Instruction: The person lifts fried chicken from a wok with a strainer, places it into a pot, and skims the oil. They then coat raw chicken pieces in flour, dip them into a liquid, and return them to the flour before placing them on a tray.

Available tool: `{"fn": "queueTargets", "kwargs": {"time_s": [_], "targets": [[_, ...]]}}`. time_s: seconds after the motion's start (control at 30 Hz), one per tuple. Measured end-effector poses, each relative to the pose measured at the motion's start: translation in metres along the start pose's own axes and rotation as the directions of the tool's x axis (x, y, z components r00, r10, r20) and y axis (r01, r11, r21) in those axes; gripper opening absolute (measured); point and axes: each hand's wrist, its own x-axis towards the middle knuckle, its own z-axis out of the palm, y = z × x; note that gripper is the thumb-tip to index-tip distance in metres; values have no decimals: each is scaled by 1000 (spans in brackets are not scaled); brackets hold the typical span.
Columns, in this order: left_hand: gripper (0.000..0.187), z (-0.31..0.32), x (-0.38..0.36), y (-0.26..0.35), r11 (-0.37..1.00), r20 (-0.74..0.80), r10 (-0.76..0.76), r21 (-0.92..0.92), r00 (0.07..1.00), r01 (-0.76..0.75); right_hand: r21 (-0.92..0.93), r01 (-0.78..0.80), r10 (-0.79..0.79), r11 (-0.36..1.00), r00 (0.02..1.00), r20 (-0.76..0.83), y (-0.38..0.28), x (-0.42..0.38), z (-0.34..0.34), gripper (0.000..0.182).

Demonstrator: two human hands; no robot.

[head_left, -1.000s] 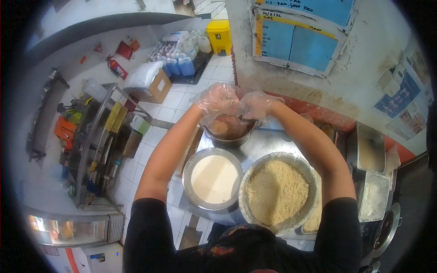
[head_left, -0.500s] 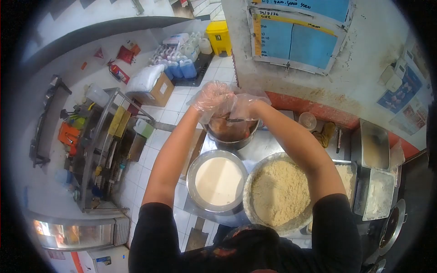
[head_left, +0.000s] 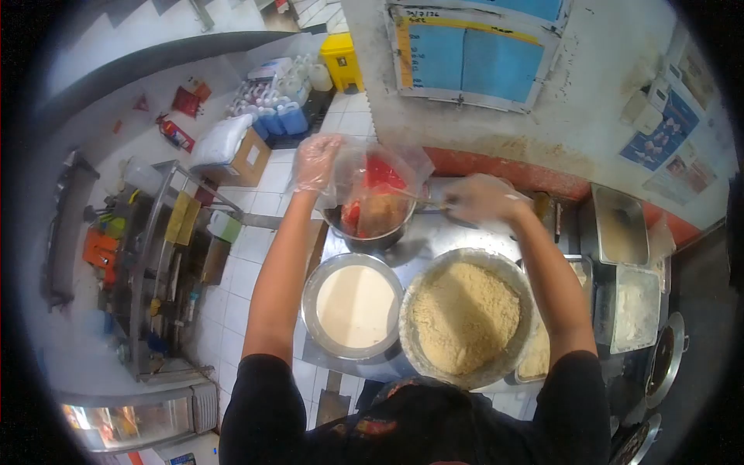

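In the head view my left hand [head_left: 316,161], gloved in clear plastic, grips the edge of a clear plastic bag [head_left: 353,167] over a deep pot [head_left: 378,242]. Red and brown contents [head_left: 380,209] show through the bag and in the pot's mouth. My right hand [head_left: 482,200] is off to the right of the pot, smeared by motion, so I cannot tell what its fingers do. A thin dark bar [head_left: 430,203] lies between it and the pot. Nearer me stand a bowl of pale liquid batter [head_left: 356,306] and a large basin of crumbly yellowish flour mix [head_left: 465,318].
Metal trays [head_left: 620,225] stand at the right by the wall, one holding white powder [head_left: 635,308]. A metal rack [head_left: 147,271] with tools is on the left. Beyond the tiled floor are a carton [head_left: 246,159], blue jugs [head_left: 291,118] and a yellow bin [head_left: 342,62].
My right hand has left the plastic bag and swung right. My left hand has shifted slightly left, keeping the bag, and the red contents now show. The whole view has shifted a little.
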Motion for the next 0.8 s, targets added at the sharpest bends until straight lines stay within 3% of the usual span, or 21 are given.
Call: {"fn": "queueTargets", "kwargs": {"time_s": [0.03, 0.1, 0.17, 0.2, 0.23, 0.3, 0.33, 0.4, 0.43, 0.47, 0.5, 0.53, 0.57, 0.6, 0.63, 0.7, 0.73, 0.77, 0.8], "targets": [[20, 2, -4, -4, 999, -88, 39, 39, 995, -36, 126, -36, 29, 991, 998, 53, 23, -26, 5, 34], [20, 2, -11, -14, 1000, -128, 1, 8, 992, 0, 234, -171, 223, 957, 951, -216, 28, -106, 14, 35], [22, -1, -13, -23, 979, -101, -10, 200, 995, 30, 745, -229, 492, 627, 857, -151, 86, -166, 65, 40], [23, 1, -12, -40, 969, -106, -15, 245, 994, 41, 801, -309, 647, 513, 752, -124, 90, -195, 75, 32], [24, 6, -11, -54, 954, -116, -20, 296, 993, 54, 800, -329, 674, 502, 729, -123, 98, -217, 87, 32], [26, 14, -15, -47, 930, -89, -65, 356, 994, 92, 911, -367, 904, 188, 427, -14, 126, -241, 121, 28], [28, 11, -16, -46, 887, -79, -110, 443, 991, 133, 912, -368, 907, 180, 421, -10, 148, -247, 140, 28], [29, 40, -24, -142, 842, -30, -86, 532, 996, 89, 813, -538, 963, 224, 249, -100, 195, -245, 171, 28], [31, 44, -27, -174, 787, 13, -71, 615, 997, 48, 816, -531, 960, 230, 262, -100, 209, -235, 177, 28], [34, 36, -22, -89, 661, 62, -392, 713, 918, 234, 720, -617, 948, 317, 217, -232, 221, -221, 181, 29], [34, 39, -28, -72, 700, 31, -351, 672, 936, 240, 605, -695, 911, 389, 190, -366, 226, -205, 182, 30], [34, 35, -32, -63, 735, -4, -311, 632, 950, 244, 770, -517, 920, 375, 110, -375, 221, -188, 181, 28], [34, 34, -33, -53, 707, -42, -191, 687, 981, 167, 773, -500, 917, 390, 137, -374, 224, -171, 178, 28], [34, 35, -32, -44, 667, -62, -62, 740, 996, 88, 668, -623, 903, 406, 161, -398, 230, -155, 173, 26], [34, 32, -28, -25, 652, -69, -56, 753, 996, 89, 546, -731, 888, 409, 182, -422, 233, -142, 170, 25], [35, 25, -18, 17, 684, -36, -76, 726, 996, 78, 556, -717, 892, 420, 212, -400, 232, -126, 170, 27], [37, 26, -18, 22, 748, 10, 97, 659, 995, -80, 555, -717, 895, 422, 234, -379, 231, -120, 172, 30], [35, 31, -14, 19, 757, 108, 136, 629, 985, -174, 553, -718, 898, 424, 255, -358, 230, -115, 174, 33], [35, 29, -14, 15, 753, 111, 135, 634, 985, -175, 556, -715, 899, 424, 259, -353, 228, -112, 176, 33]]}}
